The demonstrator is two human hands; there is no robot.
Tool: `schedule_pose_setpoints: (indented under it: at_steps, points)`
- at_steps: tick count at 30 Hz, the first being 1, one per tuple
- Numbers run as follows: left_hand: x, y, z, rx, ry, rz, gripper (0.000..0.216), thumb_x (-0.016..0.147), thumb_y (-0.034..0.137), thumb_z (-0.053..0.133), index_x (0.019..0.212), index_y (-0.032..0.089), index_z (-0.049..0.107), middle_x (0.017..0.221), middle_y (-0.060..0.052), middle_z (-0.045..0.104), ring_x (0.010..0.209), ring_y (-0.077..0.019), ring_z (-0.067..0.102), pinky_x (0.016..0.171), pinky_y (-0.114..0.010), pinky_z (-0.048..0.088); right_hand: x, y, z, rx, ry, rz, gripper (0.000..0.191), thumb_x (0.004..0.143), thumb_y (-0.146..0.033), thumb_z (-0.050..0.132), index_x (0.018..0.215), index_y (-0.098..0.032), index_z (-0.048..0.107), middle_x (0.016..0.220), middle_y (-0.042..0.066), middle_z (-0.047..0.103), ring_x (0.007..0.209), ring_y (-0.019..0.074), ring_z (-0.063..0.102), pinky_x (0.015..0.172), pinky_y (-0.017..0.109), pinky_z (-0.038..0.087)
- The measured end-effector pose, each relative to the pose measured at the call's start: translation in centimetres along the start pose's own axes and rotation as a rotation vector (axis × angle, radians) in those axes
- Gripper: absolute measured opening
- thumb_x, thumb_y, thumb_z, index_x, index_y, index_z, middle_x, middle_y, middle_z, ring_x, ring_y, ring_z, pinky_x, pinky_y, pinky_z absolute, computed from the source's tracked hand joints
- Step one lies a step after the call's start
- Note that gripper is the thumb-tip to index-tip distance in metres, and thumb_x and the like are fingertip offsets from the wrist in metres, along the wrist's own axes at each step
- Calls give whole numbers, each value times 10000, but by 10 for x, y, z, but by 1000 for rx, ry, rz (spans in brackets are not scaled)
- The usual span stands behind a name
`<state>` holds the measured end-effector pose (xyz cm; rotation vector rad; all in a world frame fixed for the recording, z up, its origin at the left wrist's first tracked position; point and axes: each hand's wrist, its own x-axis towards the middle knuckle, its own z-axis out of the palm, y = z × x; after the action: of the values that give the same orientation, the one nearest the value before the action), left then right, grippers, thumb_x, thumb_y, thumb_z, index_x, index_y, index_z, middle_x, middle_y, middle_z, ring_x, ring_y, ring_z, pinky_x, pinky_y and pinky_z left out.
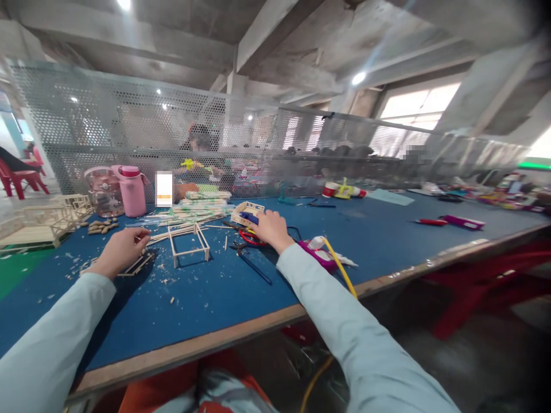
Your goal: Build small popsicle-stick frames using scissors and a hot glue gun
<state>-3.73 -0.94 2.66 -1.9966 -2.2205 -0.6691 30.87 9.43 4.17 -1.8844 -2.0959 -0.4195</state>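
Note:
My left hand hovers over the left part of the blue table, its fingers drawn together; whatever they hold, if anything, is too small to make out. Below it, partly covered, lies a flat frame of thin wooden sticks. Between my hands stands an open box-shaped stick frame. My right hand is closed around a blue tool, whose kind is partly hidden by the fingers. Just beyond it sits a small wooden stick basket. Red-handled pliers and blue-handled pliers lie beneath and beside this hand.
A pile of sticks lies behind the box frame. Pink bottle, clear jug and finished stick models stand left. A purple-and-white object with a yellow cord lies by my right forearm. A perforated metal screen runs behind.

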Motion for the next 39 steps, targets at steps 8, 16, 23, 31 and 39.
schedule_pose_setpoints:
  at_steps: [8, 16, 23, 31, 39]
  points:
    - [-1, 4, 2, -11, -6, 22, 402, 793, 369, 388, 1031, 178, 650, 950, -53, 697, 838, -206, 626, 761, -257, 449, 36, 25, 22, 163, -142, 101, 408, 910, -360, 293, 1129, -152, 567, 1144, 132, 605, 991, 211, 583, 727, 248, 402]
    - [-1, 6, 4, -18, -26, 50, 436, 787, 368, 390, 1089, 147, 614, 932, -65, 692, 838, -207, 623, 758, -265, 450, 34, 16, 35, 168, -78, 132, 348, 889, -333, 371, 1126, -149, 548, 1082, 138, 595, 966, 211, 568, 728, 252, 397]
    - [2, -1, 10, -9, 23, -23, 423, 790, 373, 398, 1102, 173, 603, 968, -76, 680, 874, -233, 614, 748, -297, 447, 22, -24, 13, 76, 146, -174, 342, 913, -284, 312, 1057, -136, 584, 1078, 145, 583, 1021, 222, 499, 823, 297, 354]
    - [4, -17, -6, -21, 114, -217, 398, 771, 350, 422, 1065, 177, 628, 984, -90, 679, 919, -263, 607, 760, -328, 445, 35, -95, 41, 72, -251, -431, 269, 809, -172, 503, 1038, -77, 605, 1027, 173, 631, 850, 213, 597, 665, 258, 399]
    - [2, -48, -25, -22, 199, -438, 413, 769, 391, 420, 1031, 171, 652, 994, -145, 671, 954, -334, 587, 730, -401, 435, 38, -83, 47, 64, -230, -461, 180, 834, -188, 487, 877, -103, 639, 930, 150, 651, 803, 195, 602, 651, 248, 397]
